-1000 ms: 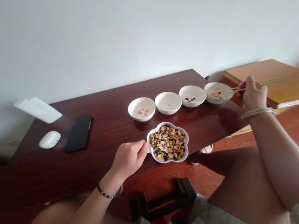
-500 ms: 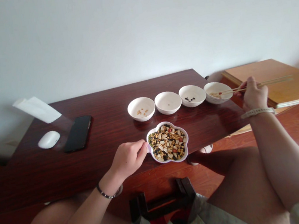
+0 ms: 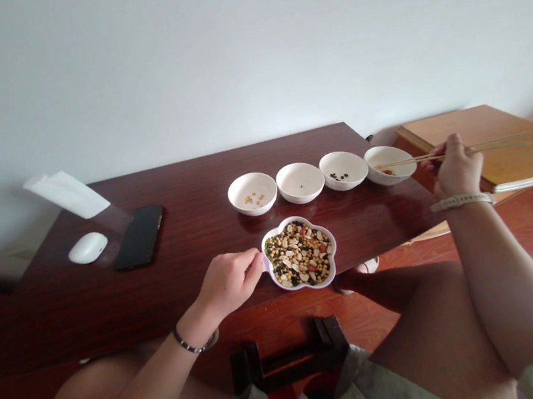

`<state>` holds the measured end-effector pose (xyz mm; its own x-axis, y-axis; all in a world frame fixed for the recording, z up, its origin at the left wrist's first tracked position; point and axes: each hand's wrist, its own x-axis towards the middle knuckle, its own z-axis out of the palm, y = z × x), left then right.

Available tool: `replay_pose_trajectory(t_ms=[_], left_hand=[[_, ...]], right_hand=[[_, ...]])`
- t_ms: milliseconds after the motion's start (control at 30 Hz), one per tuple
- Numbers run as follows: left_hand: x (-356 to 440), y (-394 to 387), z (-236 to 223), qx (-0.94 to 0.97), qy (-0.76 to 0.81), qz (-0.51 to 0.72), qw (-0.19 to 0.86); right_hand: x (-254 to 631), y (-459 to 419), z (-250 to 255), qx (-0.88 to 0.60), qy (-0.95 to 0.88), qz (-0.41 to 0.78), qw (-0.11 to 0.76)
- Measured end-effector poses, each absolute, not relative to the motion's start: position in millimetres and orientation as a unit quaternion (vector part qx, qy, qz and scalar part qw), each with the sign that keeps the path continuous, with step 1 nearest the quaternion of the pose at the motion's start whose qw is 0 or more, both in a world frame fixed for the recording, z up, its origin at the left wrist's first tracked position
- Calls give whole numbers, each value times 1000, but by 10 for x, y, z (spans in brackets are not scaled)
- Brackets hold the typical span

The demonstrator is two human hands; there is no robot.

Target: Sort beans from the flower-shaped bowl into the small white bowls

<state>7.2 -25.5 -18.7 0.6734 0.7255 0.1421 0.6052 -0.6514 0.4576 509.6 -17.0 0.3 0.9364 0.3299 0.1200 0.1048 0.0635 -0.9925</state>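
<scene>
My left hand (image 3: pixel 235 280) is closed on the short handle of a flower-shaped dish (image 3: pixel 333 245), which holds mixed beans and peanuts (image 3: pixel 299 256). In my right hand (image 3: pixel 457 166) is a pair of chopsticks (image 3: pixel 419 159). Their tips reach into the rightmost white bowl (image 3: pixel 407 174), where a few pale and reddish pieces lie. Left of it, another white bowl (image 3: pixel 356 176) holds several black beans (image 3: pixel 338 176). The third bowl (image 3: pixel 302 194) has one tiny speck in it. Several yellowish beans (image 3: pixel 254 199) lie in the leftmost bowl (image 3: pixel 240 193).
A black phone (image 3: pixel 139 236) and a white computer mouse (image 3: pixel 88 248) lie on the dark table (image 3: pixel 186 205) at the left. White paper (image 3: pixel 66 193) leans near the wall. To the right stands a lower wooden surface (image 3: pixel 504 135). My legs are under the table's front edge.
My right hand has drawn slightly right with the chopsticks, whose tips stay over the rightmost bowl. The left hand and the dish have stayed in place.
</scene>
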Motion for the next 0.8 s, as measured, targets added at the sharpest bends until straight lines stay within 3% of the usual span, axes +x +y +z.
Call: replay_pose_trajectory(t_ms=[200,367,800], left_hand=[[76,-256,-175,894,370,166,192],[80,-254,-173,894,368,167,195],[81,-242,-185,895,368,169,188]], right_hand=[[4915,-155,117,-576,-192,116,786],[4527,-112,202,-513,-265,198,792],[3094,-174,98,-492,-521,411,564]])
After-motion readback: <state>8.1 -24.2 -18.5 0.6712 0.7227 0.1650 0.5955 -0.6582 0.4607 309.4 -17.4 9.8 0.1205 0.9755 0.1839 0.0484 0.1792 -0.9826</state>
